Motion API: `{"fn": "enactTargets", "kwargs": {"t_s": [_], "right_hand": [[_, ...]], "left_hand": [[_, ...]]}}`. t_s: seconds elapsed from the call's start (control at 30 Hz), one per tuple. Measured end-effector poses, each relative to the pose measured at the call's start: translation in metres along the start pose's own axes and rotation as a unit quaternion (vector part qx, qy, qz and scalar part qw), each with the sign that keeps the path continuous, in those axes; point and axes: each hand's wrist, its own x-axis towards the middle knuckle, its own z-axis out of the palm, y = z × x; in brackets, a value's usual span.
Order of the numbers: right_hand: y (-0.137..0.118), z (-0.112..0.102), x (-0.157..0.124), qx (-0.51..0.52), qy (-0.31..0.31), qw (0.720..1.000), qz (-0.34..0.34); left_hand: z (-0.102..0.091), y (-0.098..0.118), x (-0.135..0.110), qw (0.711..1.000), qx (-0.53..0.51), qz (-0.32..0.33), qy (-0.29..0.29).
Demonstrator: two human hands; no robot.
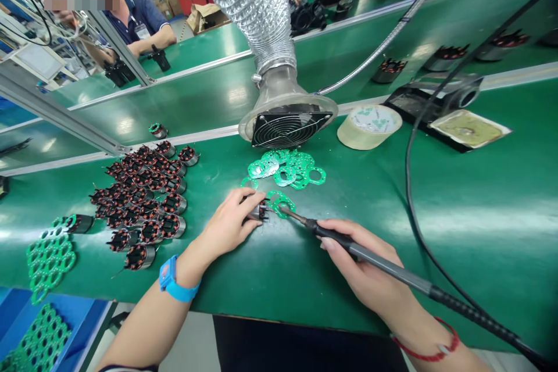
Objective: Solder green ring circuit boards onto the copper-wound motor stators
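My left hand (231,222) pinches a small wound motor stator (260,211) against the green bench top (457,209). My right hand (365,267) grips a soldering iron (370,256) like a pen. Its tip touches a green ring-shaped circuit board (281,203) lying right beside the stator. A loose pile of the same green ring boards (288,167) lies just behind. A blue wrist strap is on my left wrist, a red cord on my right.
Several wound stators (143,197) are heaped at the left, with a green board panel (47,261) beyond. A fume extractor fan (288,122) on a foil duct stands behind the boards. A tape roll (369,125), a sponge tray (468,128) and the iron's cable (412,186) lie right. Other people work across the bench.
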Motion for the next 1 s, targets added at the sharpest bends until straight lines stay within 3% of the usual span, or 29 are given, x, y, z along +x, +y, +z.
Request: {"fn": "enactTargets", "kwargs": {"t_s": [0.33,0.5,0.87,1.0], "right_hand": [[-0.0006,0.0011,-0.0005,-0.008,0.002,1.0,-0.029],[-0.0009,-0.0011,-0.001,0.003,0.008,1.0,-0.01],[0.0002,-0.0003,-0.0011,-0.001,-0.011,1.0,0.007],[-0.0008,-0.0005,-0.0007,-0.001,-0.007,1.0,-0.016]], "left_hand": [[0.0019,0.0018,0.0011,1.0,-0.025,-0.002,0.019],[0.0021,0.0028,0.0013,0.999,-0.039,-0.003,0.022],[0.0047,0.0022,0.0025,1.0,-0.012,0.004,0.011],[0.0059,0.0016,0.0024,1.0,0.002,0.011,0.013]]}}
